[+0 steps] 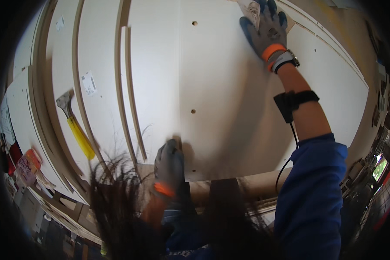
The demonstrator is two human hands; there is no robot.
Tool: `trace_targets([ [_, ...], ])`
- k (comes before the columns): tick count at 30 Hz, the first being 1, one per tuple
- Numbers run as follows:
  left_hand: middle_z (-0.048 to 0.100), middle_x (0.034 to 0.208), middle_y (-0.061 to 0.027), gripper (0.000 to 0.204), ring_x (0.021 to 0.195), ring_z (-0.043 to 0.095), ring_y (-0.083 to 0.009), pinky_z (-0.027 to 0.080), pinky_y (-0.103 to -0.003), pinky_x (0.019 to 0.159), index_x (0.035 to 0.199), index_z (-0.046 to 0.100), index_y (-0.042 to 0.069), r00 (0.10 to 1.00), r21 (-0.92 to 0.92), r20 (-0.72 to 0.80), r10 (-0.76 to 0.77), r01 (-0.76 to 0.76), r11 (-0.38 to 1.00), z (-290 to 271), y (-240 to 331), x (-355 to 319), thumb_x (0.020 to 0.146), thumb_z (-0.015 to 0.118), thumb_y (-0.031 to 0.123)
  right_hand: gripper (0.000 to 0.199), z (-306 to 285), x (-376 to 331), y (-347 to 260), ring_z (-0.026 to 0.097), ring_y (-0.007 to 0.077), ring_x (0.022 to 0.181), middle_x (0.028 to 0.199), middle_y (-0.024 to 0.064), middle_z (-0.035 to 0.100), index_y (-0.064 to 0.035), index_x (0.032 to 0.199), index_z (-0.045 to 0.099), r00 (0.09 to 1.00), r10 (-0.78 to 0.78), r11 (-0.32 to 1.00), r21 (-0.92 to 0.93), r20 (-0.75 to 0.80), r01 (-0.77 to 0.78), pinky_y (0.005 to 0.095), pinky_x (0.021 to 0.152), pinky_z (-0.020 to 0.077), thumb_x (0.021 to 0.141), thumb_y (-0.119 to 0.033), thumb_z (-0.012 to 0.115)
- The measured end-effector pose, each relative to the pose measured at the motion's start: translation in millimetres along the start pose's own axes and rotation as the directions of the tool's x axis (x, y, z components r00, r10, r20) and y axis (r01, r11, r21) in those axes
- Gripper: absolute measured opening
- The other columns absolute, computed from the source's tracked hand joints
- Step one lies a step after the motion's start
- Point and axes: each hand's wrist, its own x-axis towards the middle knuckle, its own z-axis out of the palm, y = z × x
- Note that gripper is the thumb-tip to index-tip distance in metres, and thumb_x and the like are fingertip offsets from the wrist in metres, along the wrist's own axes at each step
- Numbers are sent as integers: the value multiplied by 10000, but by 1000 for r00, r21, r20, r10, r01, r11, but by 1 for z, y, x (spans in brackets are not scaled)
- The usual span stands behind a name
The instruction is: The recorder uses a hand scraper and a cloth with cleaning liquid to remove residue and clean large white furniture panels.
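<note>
A large white panel (221, 86) with several small round holes down its left part lies before me. My right hand (266, 34), in a grey glove with dark fingertips and an orange cuff, reaches to its far edge. Between thumb and fingers it holds a crumpled, stained whitish rag (253, 13) against the panel. At the near left corner of the panel is my left hand (169, 164), in a similar grey glove. Its fingers are curled together by the edge; what they hold, if anything, is hidden.
White boards (102, 47) with brown edges lie at the left. On them rest a scraper (80, 134) with a yellow handle and a narrow strip (133, 95). A pink and orange bag (29, 167) sits farther left. Loose hair covers part of the near side.
</note>
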Motion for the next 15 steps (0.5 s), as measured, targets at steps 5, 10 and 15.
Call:
trace_targets([
  [5, 607, 843, -56, 344, 754, 575, -115, 494, -273, 665, 1086, 586, -25, 872, -340, 128, -472, 486, 805, -22, -20, 13, 992, 486, 291, 492, -92, -157, -133, 389, 243, 1302, 1374, 56, 473, -150, 1250, 531, 850, -454, 776, 588, 267, 229, 546, 1076, 255, 833, -410, 528],
  [10, 612, 912, -106, 356, 813, 593, -175, 493, -318, 737, 1110, 575, -30, 885, -357, 63, -461, 451, 818, 19, -16, 6, 978, 508, 294, 385, -116, -311, -103, 492, 191, 1224, 1320, 47, 521, -177, 1236, 540, 790, -613, 496, 785, 14, 371, 413, 1022, 396, 861, -258, 500],
  [15, 585, 1004, -203, 346, 937, 566, -362, 456, -417, 822, 1121, 572, -23, 866, 125, -465, -185, 271, 954, 58, -16, -21, 938, 523, 266, 756, -34, -162, 62, 283, 384, 1365, 1427, 179, 394, -52, 1384, 404, 945, -270, 914, 359, 185, 191, 570, 1108, 187, 811, -522, 549],
])
